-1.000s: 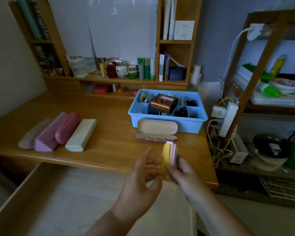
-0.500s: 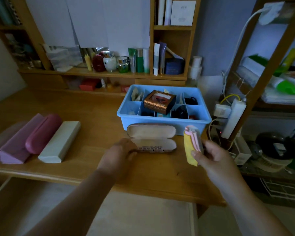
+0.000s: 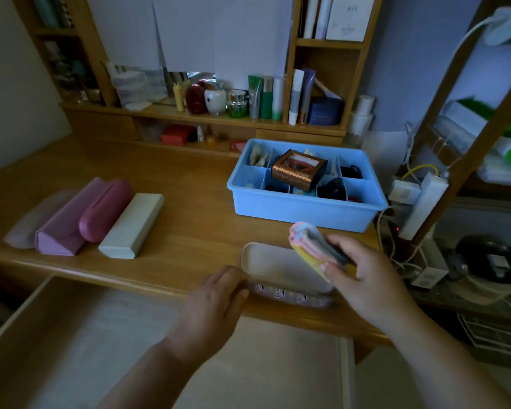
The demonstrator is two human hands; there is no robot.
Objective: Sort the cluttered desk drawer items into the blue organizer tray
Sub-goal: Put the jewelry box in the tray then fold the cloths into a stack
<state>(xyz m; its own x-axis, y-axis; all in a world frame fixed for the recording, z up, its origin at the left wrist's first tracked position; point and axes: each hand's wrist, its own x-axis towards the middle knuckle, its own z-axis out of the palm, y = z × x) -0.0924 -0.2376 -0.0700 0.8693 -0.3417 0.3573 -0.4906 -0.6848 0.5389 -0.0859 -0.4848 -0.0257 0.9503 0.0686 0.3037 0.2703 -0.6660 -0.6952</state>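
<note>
Blue organizer tray (image 3: 304, 211) at the back right of the wooden desk (image 3: 189, 202), split by dividers into small compartments. Pale paper-like bits in the far left cell, dark tangled things in the right-hand cells, too dim to name. Copper-brown gift box (image 3: 298, 171) with a clear window resting tilted across the middle dividers, not down in any one cell. Open beige glasses case (image 3: 275, 264) near the desk's front edge, lid up, patterned lower half toward the viewer. Left hand (image 3: 216, 302) at the case's left end, fingers loosely curled and touching it, not clasped round it. Right hand (image 3: 363, 276) pinching a folded stack of yellow, pink and grey cloths (image 3: 313, 246), held over the case's right end, just short of the tray. Four closed cases (image 3: 101, 216) in a row at the left. Pulled-out drawer (image 3: 71, 349) below.
</note>
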